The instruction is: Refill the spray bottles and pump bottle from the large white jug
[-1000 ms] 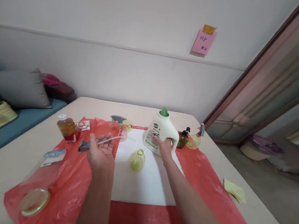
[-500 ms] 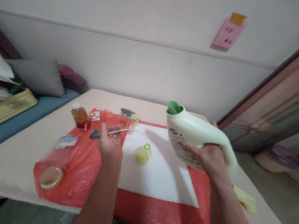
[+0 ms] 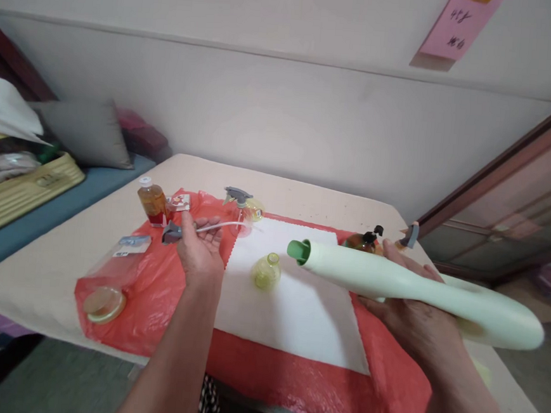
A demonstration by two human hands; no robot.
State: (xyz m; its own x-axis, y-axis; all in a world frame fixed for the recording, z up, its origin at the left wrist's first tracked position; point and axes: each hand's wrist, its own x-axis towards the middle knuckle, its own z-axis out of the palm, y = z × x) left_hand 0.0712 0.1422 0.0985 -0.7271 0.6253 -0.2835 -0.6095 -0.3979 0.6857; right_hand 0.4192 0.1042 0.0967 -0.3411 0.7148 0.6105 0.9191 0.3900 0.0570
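A grey trigger sprayer head (image 3: 171, 233) is held in my left hand (image 3: 199, 251), palm up, its thin clear dip tube pointing right over the white cloth. My right hand (image 3: 414, 316) grips a large pale green jug (image 3: 366, 272) from beneath. The jug lies tipped almost level, and its uncapped mouth with the green spout faces left. Below and left of that mouth, apart from it, a small yellow-green see-through bottle (image 3: 267, 273) stands open on the white cloth (image 3: 295, 322). No liquid is seen leaving the jug.
Red plastic sheeting (image 3: 263, 361) lies under the cloth. An amber bottle (image 3: 153, 205), a round lid (image 3: 104, 304) and a clear spray bottle (image 3: 240, 216) are at left and back. Behind the jug stand a black-topped bottle (image 3: 359, 241) and a grey sprayer (image 3: 412, 235).
My right hand has tipped the jug from a slant to nearly level, its mouth lower and further left. My left hand keeps hold of the sprayer head. The view has shifted slightly.
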